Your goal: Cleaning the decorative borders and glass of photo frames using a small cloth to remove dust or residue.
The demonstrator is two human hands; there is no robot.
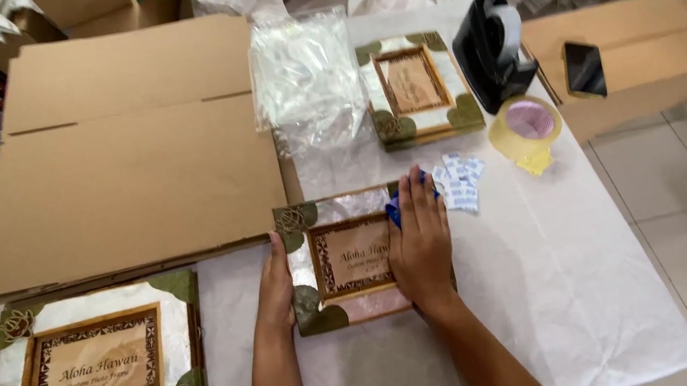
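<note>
A small photo frame [344, 256] with a shell-like surface, green corner pieces and a brown inner border lies flat on the white-covered table [556, 279] in front of me. My left hand [274, 289] rests against its left edge, steadying it. My right hand [419, 241] presses a blue cloth [396, 208] onto the frame's right side, palm down. A larger frame of the same style [93, 371] lies at the left. Another small one [417, 87] sits further back.
A big flattened cardboard sheet [129, 152] covers the table's left rear. Clear plastic bags [305, 72] lie beside it. Small white packets [460, 180], a tape roll [526, 125], a black holder with blue scissors [491, 26] and a cardboard box with a phone [584, 68] stand right.
</note>
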